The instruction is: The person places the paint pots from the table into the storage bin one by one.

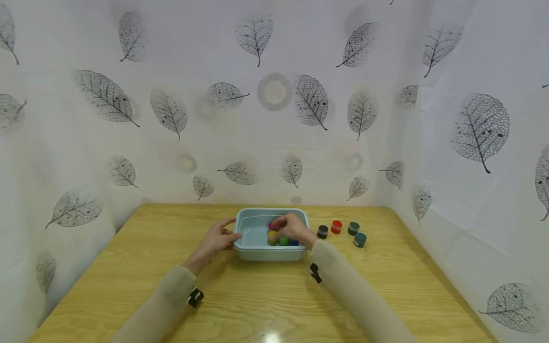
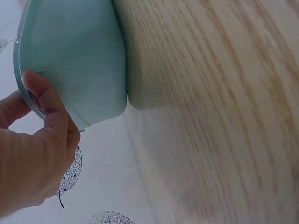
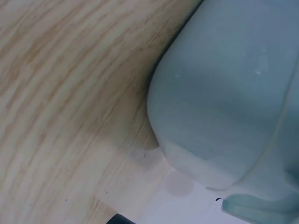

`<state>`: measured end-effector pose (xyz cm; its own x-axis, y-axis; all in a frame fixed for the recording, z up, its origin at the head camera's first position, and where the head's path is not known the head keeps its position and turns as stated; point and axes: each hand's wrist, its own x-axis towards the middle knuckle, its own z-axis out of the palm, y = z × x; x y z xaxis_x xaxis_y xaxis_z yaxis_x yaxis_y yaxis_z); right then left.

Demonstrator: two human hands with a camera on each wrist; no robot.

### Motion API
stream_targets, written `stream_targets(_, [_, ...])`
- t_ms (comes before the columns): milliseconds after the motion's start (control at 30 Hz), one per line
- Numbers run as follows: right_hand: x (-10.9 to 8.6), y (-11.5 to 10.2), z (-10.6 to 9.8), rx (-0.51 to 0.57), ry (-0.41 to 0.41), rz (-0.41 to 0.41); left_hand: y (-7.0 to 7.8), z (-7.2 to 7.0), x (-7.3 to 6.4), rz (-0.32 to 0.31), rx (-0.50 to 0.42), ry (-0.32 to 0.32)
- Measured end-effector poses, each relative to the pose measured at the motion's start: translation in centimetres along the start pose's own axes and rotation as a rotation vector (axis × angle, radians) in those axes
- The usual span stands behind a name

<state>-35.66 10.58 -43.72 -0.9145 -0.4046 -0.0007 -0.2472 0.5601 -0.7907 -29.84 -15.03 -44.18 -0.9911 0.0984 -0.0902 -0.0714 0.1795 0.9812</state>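
Basin (image 1: 270, 256): we saw it standing upright on the wooden table (image 1: 257, 300), pale blue, near the far edge and between the person's two hands.
Left hand (image 1: 216, 240): we found it partly closed at the basin's left end, pinching the rim. In the left wrist view one finger lay against the outer wall under the lip, with another digit on the rim's other side.
Right hand (image 1: 295, 226): it dipped over the right rim into the basin, its fingers bent and pointing down at the yellow piece. We could not tell whether they had closed on that piece or only touched it.
Inside the basin: we counted four coloured pieces in the right half. The yellow piece (image 1: 272, 237) sat beside the green piece (image 1: 283, 241), with the blue piece (image 1: 293, 242) to its right and the magenta piece (image 1: 270, 226) behind the yellow one, partly hidden by the fingers.
Jars on the table: to the right of the basin we saw a black jar (image 1: 322, 232), a red jar (image 1: 336, 227), a dark green jar (image 1: 353, 228) and a teal jar (image 1: 360, 240), the last nearest us.
Sleeves: both were pale, and we noticed a black device (image 1: 195, 297) at the left wrist.
Backdrop: we faced a white curtain (image 1: 274, 138) printed with dark leaves.
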Motion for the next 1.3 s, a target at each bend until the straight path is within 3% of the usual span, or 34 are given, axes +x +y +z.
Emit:
stream_targets(433, [-0.9, -0.3, -1.6, 0.258, -0.058, -0.059, 0.1, 0.1, -0.3, -0.006, -0.011, 0.010])
stream_targets(700, [-2.0, 0.2, -3.7, 0.332, -0.032, -0.011, 0.1, 0.0, -0.2, -0.001, 0.001, 0.006])
stream_targets(1300, [-4.2, 2.1, -6.1, 0.384, 0.059, -0.023, 0.1, 0.1, 0.0, -0.006, 0.009, 0.016])
